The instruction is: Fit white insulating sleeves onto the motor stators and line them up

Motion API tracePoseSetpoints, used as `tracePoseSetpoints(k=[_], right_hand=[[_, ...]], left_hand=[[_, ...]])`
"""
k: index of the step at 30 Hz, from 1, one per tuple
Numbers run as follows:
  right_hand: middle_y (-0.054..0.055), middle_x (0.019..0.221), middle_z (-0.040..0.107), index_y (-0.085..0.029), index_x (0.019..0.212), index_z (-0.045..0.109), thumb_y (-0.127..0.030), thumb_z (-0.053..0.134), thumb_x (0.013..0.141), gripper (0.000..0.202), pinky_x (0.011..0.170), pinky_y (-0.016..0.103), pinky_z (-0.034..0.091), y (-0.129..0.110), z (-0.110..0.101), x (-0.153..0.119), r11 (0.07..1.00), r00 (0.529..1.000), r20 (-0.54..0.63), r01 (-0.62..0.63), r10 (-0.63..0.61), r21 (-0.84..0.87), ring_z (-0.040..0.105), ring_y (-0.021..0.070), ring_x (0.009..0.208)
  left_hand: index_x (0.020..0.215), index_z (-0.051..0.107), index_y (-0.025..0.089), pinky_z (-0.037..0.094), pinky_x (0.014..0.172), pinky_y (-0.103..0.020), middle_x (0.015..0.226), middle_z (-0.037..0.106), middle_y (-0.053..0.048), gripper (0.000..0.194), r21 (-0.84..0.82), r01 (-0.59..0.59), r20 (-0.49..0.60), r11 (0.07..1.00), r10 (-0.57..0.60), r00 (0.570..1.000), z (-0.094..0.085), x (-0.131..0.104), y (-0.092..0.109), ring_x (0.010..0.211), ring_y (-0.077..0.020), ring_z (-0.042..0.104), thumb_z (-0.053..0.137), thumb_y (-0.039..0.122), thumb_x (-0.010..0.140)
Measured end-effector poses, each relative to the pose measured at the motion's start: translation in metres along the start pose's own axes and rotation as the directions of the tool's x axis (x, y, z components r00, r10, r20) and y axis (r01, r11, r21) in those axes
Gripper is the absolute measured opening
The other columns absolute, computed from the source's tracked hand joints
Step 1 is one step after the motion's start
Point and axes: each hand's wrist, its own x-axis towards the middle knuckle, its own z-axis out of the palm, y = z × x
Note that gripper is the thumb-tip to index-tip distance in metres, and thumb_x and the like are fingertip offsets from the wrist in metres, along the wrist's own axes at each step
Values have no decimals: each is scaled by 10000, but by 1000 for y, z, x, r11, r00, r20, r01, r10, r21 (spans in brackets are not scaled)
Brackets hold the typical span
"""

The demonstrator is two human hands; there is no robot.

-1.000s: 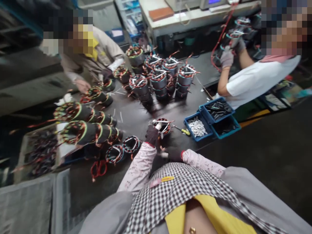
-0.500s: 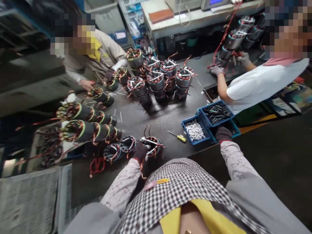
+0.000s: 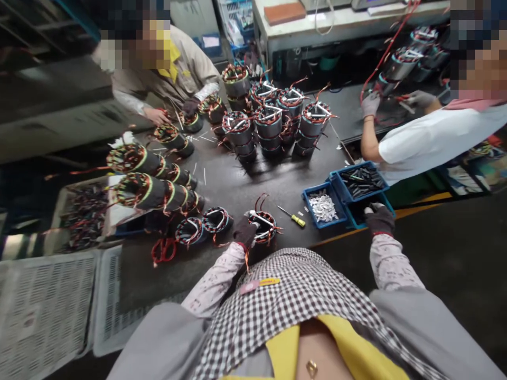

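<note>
Gloved in dark cloth, my left hand [image 3: 245, 231] grips the rim of a stator [image 3: 263, 227] with copper coils and white sleeves, at the table's near edge. My right hand [image 3: 379, 217], also gloved, is at a teal bin [image 3: 358, 217]; its fingers are partly in view, and what they hold, if anything, is hidden. Beside that bin are a blue tray of white pieces [image 3: 323, 206] and a blue tray of black pieces [image 3: 359, 181]. A yellow-handled screwdriver [image 3: 298, 220] lies between the stator and the trays. Two small stator rings [image 3: 190, 231] sit left of my left hand.
Stacked stators [image 3: 269, 126] stand mid-table; others lie on their sides [image 3: 146, 190] at left. Red-handled scissors [image 3: 163, 250] rest near the left front. One person works at the upper left, another at the right. Plastic crates [image 3: 47, 311] are at lower left.
The whole view has shifted. My right hand has drawn back a little toward the near edge of the teal bin, showing more of the glove. My left hand stays at the stator.
</note>
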Motion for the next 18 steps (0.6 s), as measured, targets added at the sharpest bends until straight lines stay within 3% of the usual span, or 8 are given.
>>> tracePoseSetpoints(k=[3,5,7,9,11,13,15,18], right_hand=[[204,1117,767,-200,1025,712,-241,645,831,209,1041,514,565,-4,-12,-6,995,998,-38,-43,47,95,739,330,1101],[143,947,760,-212,924,663,-279,648,832,115,834,433,635,-13,-21,-22,973,998,-9,-53,57,226,757,271,882],[77,822,725,-223,856,616,-360,742,786,199,646,338,612,-33,-24,-53,901,996,92,-51,12,432,716,212,711],[42,791,717,-217,862,626,-443,874,678,382,537,279,559,-63,-17,-96,796,960,255,-66,-112,601,673,176,629],[43,822,745,-203,915,683,-523,919,655,475,520,265,562,-95,-2,-143,792,852,450,-71,-268,606,687,175,638],[44,828,759,-195,947,719,-555,918,667,497,517,267,573,-120,16,-183,820,731,573,-33,-370,571,697,181,645],[48,848,767,-196,1009,751,-559,871,736,470,524,270,580,-132,33,-209,828,677,589,55,-442,558,702,184,666],[70,912,777,-212,1186,778,-483,756,866,420,564,278,587,-131,54,-224,821,654,541,232,-529,521,699,186,713]], left_hand=[[1479,602,162,502,1176,-435,1430,703,-158,604,12,-52,-163,999,53,985,-11,-8,2,1344,-316,649,724,261,896],[1504,580,173,519,1162,-420,1424,695,-150,604,-81,-120,-258,990,95,962,-19,-14,9,1309,-296,667,702,313,929],[1434,626,185,584,1045,-397,1281,745,-118,498,-289,-175,-163,941,132,978,-22,-21,23,1125,-251,729,648,357,967],[1334,673,185,615,883,-364,1131,767,-91,463,-490,-134,83,861,199,977,-15,-31,41,930,-210,730,697,419,935],[1264,698,181,594,755,-320,1053,766,-79,562,-604,-36,331,796,291,898,-2,-40,59,818,-178,694,848,467,804],[1176,727,163,569,706,-288,999,764,-80,612,-671,15,472,741,412,780,9,-46,71,788,-164,680,940,481,698],[1043,751,144,537,670,-267,880,746,-61,560,-708,28,488,705,460,742,12,-47,73,742,-155,667,948,526,683],[881,739,144,480,628,-243,731,689,-5,504,-725,38,408,688,384,828,1,-44,59,645,-117,606,977,515,636]])
